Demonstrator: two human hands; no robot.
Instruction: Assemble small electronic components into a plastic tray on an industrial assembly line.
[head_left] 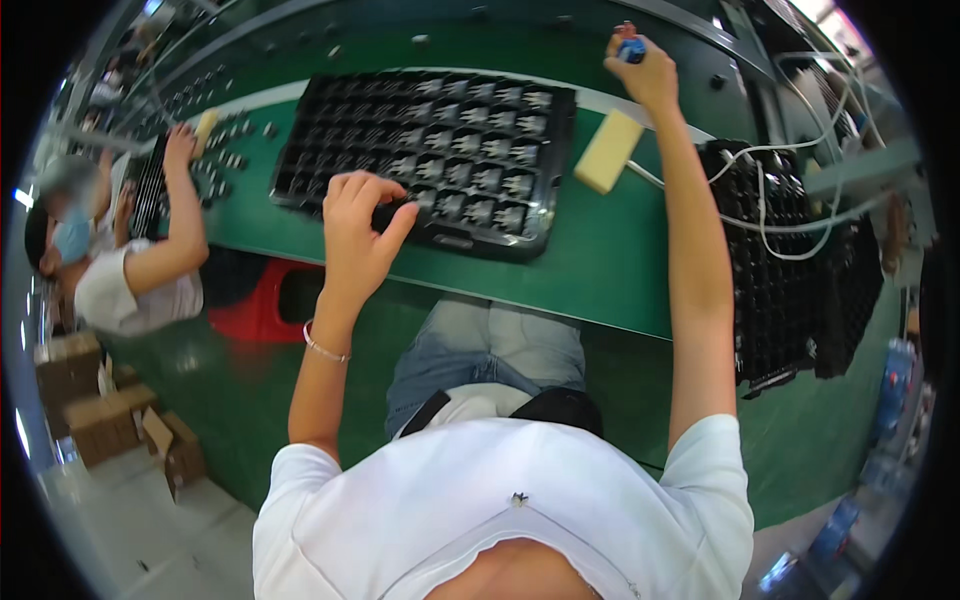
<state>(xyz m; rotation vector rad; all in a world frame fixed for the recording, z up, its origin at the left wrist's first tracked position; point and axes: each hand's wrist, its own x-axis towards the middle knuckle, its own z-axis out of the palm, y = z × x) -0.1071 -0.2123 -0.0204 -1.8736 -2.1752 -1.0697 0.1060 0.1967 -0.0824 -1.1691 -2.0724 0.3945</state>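
Note:
A black plastic tray [430, 150] of many pockets lies across the green worktable. Its right-hand pockets hold small silver-and-black parts [480, 212], while those on the left look dark. My left hand [358, 225] is at the tray's near edge, left of the middle. Its thumb and forefinger curl around something small and dark, not clear enough to name. Stretched out to the far right, beyond the tray, my right hand [645, 75] is closed around a small blue and reddish thing [630, 48]. Its kind does not show.
A pale yellow block [609, 150] lies right of the tray. White cables [790, 225] loop over stacked black trays [770, 290] at right. On the left, a masked co-worker [140, 270] works beside loose small parts [225, 160]. A red stool [260, 305] and cardboard boxes [105, 425] stand below.

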